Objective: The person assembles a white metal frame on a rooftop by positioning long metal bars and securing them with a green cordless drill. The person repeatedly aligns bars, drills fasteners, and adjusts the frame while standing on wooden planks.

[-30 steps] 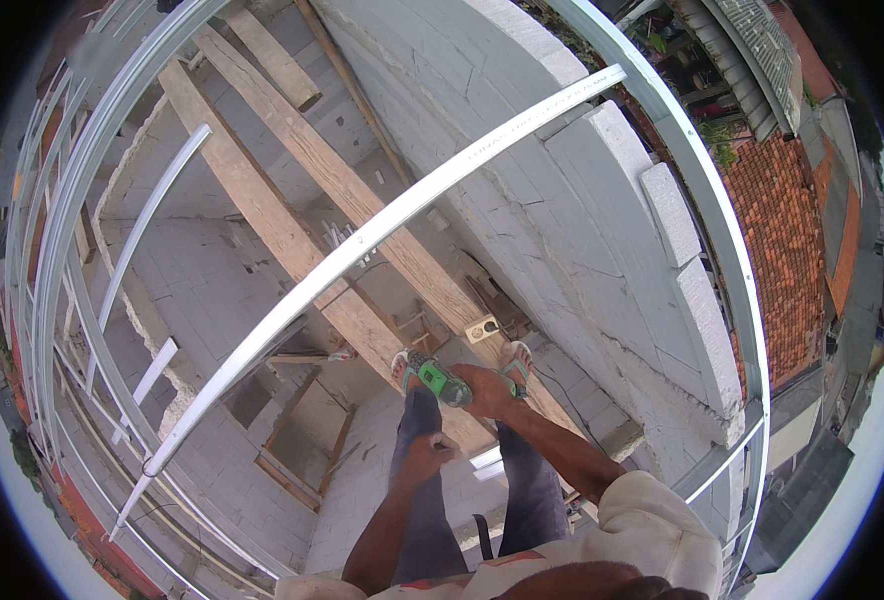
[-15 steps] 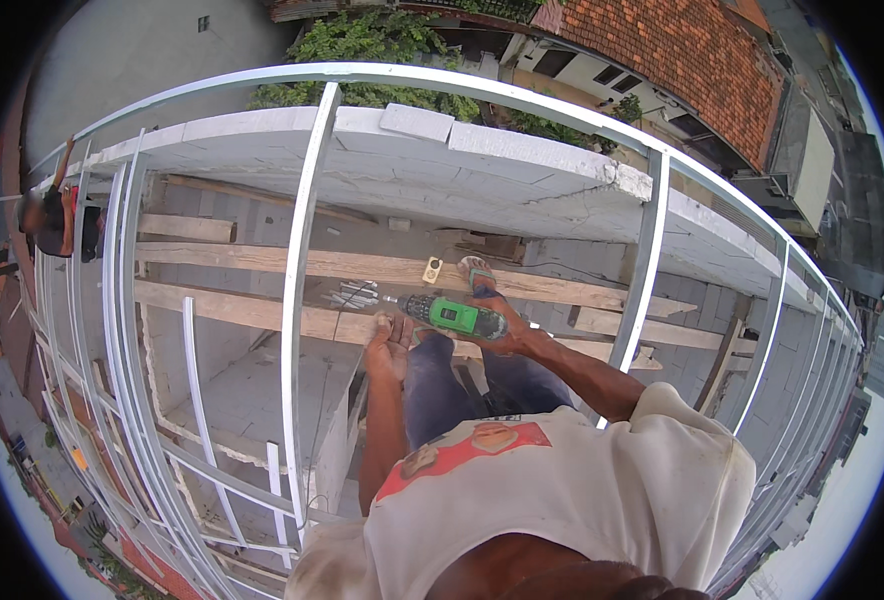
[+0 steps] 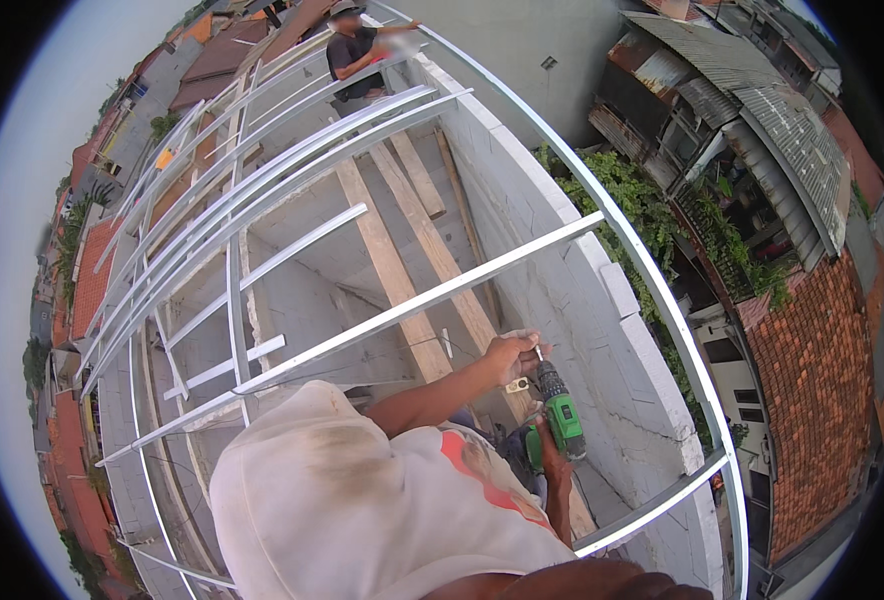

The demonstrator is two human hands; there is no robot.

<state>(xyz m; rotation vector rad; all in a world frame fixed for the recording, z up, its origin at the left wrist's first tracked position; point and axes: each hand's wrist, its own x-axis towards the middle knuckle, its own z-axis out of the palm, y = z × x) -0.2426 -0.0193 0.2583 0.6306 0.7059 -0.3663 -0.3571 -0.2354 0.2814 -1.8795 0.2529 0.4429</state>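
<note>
A green and black cordless drill point(image 3: 564, 418) is in my right hand point(image 3: 552, 455), its chuck turned away from me and its bit aimed at my left hand point(image 3: 512, 352). The left fingers are closed together at the tip of the bit; whatever small thing they pinch is too small to make out. Just under the left hand, a small yellowish block with dark round marks point(image 3: 517, 385) rests on a wooden plank point(image 3: 449, 268). Close by, a silver metal beam point(image 3: 432, 310) runs across to the long curved rail point(image 3: 652, 290).
A grey block wall point(image 3: 602, 330) stands beyond my hands, inside the rail. More metal beams point(image 3: 262, 200) and wooden planks point(image 3: 387, 245) span the left side. Another person point(image 3: 352, 55) in dark clothing is at the far end. Tiled roofs point(image 3: 812, 400) lie below on the right.
My view has swung left, bringing the other person to the top. The left hand has gone from beside the drill to the bit's tip. The drill stays in my right hand.
</note>
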